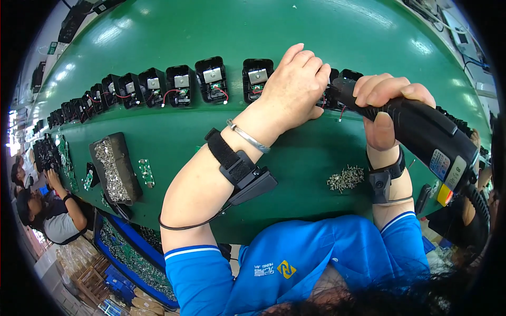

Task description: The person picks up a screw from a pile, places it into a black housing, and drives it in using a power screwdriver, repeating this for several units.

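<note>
My right hand (392, 97) is closed round the thick black body of a powered screwdriver (421, 126), with its cable at the lower right. The tool's narrow end points left, toward a black plastic housing (333, 75) mostly hidden behind my hands. My left hand (299, 84) curls its fingers over that housing, thumb on the near side; the driver's tip cannot be made out. Just left of it stands another open black housing (246, 84) with a metal plate and a red wire inside. A loose pile of small screws (345, 180) lies on the green table between my forearms.
Many similar housings (211, 97) stand in a curved row to the left; more continue at right. A dark tray (133, 174) of small metal parts and a green circuit board (146, 173) lie left. Below is a blue bin (161, 258) of boards. Another person (60, 216) works far left.
</note>
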`<state>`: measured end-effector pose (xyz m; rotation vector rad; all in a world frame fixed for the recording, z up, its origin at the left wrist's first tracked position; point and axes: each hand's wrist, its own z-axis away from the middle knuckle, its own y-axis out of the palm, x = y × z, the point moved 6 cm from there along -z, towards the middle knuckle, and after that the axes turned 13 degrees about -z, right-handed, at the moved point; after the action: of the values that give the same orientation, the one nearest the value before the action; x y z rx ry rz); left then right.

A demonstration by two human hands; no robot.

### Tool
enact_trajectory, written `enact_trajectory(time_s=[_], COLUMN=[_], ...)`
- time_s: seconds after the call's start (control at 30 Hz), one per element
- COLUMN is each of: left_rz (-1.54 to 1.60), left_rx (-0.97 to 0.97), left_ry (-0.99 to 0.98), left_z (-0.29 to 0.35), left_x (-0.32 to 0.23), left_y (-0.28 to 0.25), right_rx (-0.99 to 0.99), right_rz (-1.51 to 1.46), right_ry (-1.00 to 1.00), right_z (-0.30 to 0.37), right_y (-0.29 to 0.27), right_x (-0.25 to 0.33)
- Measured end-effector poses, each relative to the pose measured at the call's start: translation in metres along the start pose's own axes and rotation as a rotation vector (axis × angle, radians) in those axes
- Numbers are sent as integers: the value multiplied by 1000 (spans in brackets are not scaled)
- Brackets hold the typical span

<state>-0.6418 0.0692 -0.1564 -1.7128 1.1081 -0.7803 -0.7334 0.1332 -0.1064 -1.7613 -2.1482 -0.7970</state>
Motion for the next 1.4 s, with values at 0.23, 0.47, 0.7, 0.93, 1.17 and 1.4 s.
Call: enact_trajectory(time_s=[0.23, 0.47, 0.7, 0.93, 1.17, 1.4], left_rz=[38, 85, 448, 437, 416, 280], left_rx=[15, 37, 130, 232, 171, 178], left_ry=[-1, -34, 52, 140, 162, 222], left_z=[-3, -6, 20, 15, 13, 15], left_x=[4, 2, -89, -121, -129, -126], left_y=[4, -22, -33, 3, 3, -2], right_rx=[26, -270, -401, -475, -492, -492], right_rz=[70, -103, 38, 76, 71, 77], right_ry=[53, -27, 74, 100, 100, 117], right_z=[2, -21, 23, 45, 46, 38], right_y=[3, -10, -49, -62, -67, -65], right_x=[-8, 45, 123, 133, 137, 132])
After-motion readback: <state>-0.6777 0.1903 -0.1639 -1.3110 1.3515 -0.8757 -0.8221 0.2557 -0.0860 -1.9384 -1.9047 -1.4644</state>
